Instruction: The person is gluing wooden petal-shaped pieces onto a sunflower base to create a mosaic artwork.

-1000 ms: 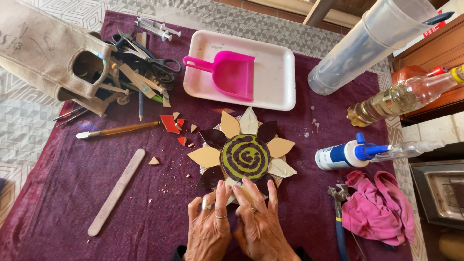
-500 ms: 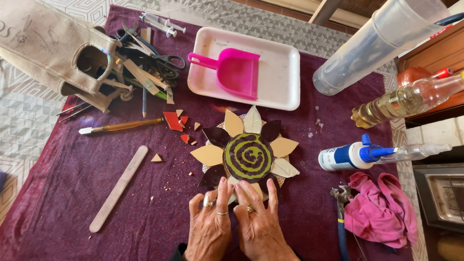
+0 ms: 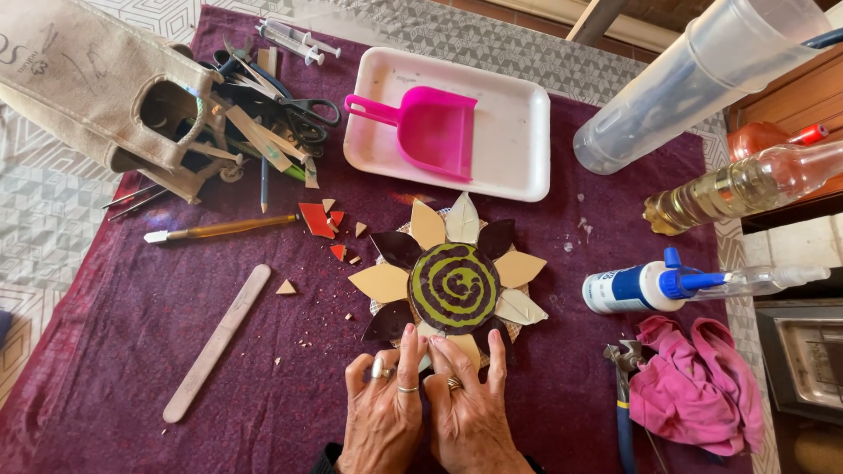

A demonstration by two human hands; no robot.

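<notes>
A flower-shaped mosaic [image 3: 452, 285] lies on the purple cloth [image 3: 114, 333]. It has a round centre with a green and dark spiral, ringed by tan, pale and dark brown petal pieces. My left hand [image 3: 384, 412] and my right hand [image 3: 468, 408] lie side by side, flat, at its near edge. The fingertips of both press on the lowest petals; a tan petal shows between the two hands. Neither hand grips anything. Rings are on both hands.
White tray [image 3: 527, 132] with a pink dustpan [image 3: 430, 127] lies behind the mosaic. Red tile shards [image 3: 318, 219], a wooden-handled tool [image 3: 219, 230] and a flat wooden stick [image 3: 215, 342] lie left. A canvas bag [image 3: 97, 79] with scissors [image 3: 303, 114], glue bottle [image 3: 645, 285], pliers [image 3: 625, 395], pink rag [image 3: 698, 386], bottles right.
Both hands stay pressed on the lower petals with almost no shift. The view has moved a little closer to the work.
</notes>
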